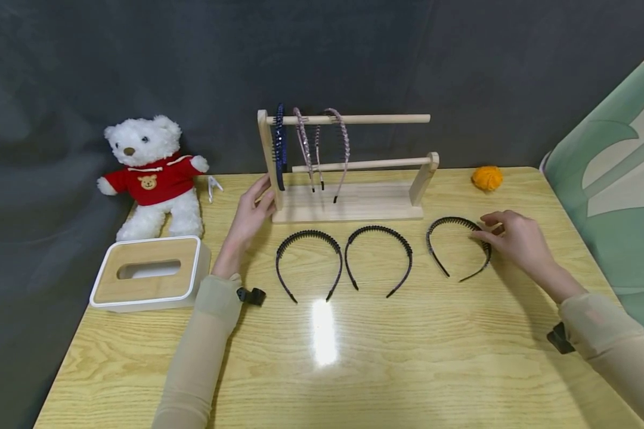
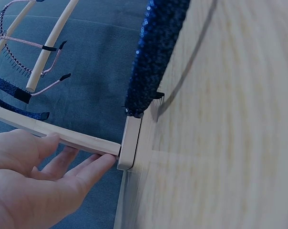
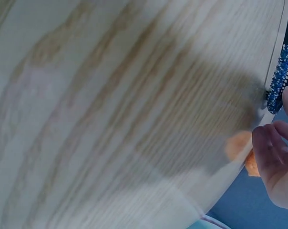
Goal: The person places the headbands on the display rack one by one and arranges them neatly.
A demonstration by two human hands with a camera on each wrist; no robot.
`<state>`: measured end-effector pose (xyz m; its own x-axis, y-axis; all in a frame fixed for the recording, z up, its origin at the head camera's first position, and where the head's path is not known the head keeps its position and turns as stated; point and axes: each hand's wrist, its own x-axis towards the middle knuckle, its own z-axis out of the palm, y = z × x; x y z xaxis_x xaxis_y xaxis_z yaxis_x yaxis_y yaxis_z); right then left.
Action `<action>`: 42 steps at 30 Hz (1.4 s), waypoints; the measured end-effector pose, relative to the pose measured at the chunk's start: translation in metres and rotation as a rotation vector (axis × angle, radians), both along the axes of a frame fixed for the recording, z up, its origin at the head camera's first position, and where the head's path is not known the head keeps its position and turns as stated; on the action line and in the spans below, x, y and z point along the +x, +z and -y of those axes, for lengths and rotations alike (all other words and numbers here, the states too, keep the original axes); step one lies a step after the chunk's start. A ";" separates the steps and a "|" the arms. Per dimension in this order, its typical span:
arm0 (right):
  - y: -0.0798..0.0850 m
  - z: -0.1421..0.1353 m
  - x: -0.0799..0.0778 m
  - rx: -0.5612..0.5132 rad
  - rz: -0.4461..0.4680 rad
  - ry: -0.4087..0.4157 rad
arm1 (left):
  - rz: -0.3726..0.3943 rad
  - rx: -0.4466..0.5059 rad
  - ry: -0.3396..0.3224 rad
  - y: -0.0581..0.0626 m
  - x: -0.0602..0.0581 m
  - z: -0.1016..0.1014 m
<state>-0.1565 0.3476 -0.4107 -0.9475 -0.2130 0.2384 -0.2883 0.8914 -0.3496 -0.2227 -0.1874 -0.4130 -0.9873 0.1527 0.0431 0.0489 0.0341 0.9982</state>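
My right hand (image 1: 517, 238) pinches the right side of a dark headband (image 1: 451, 219) between thumb and fingers. In the right wrist view this headband (image 3: 280, 78) shows blue glitter and a toothed inner edge. My left hand (image 1: 250, 211) rests its fingers against the left post (image 1: 268, 158) of a wooden stand; the left wrist view shows the fingers fairly straight along the post's outer side. Two more dark toothed headbands (image 1: 309, 233) (image 1: 378, 228) lie side by side before the stand. On its upper bar (image 1: 386, 119) hang dark blue headbands (image 1: 279, 149) and pink ones (image 1: 345, 134).
A white teddy bear (image 1: 158, 185) in a red sweater sits at the back left. Before it stands a tissue box (image 1: 139, 298) with a wooden lid, and a small white clip (image 1: 213, 188) lies beside it. An orange ball-like object (image 1: 487, 178) is at the back right.
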 end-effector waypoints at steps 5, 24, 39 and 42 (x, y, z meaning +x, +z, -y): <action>-0.003 -0.001 -0.001 0.016 0.002 -0.001 | 0.004 -0.004 0.006 0.000 0.000 0.001; -0.007 0.002 -0.002 0.045 -0.036 0.008 | -0.003 0.004 -0.001 -0.001 -0.001 0.000; -0.003 0.003 -0.001 0.038 -0.006 0.012 | -0.008 0.001 -0.002 -0.001 0.000 0.000; -0.001 0.003 -0.001 0.024 0.005 0.006 | -0.010 0.003 -0.001 -0.001 0.000 0.000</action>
<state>-0.1573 0.3444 -0.4119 -0.9475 -0.2241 0.2280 -0.2916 0.8980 -0.3295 -0.2227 -0.1869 -0.4141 -0.9868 0.1533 0.0530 0.0584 0.0311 0.9978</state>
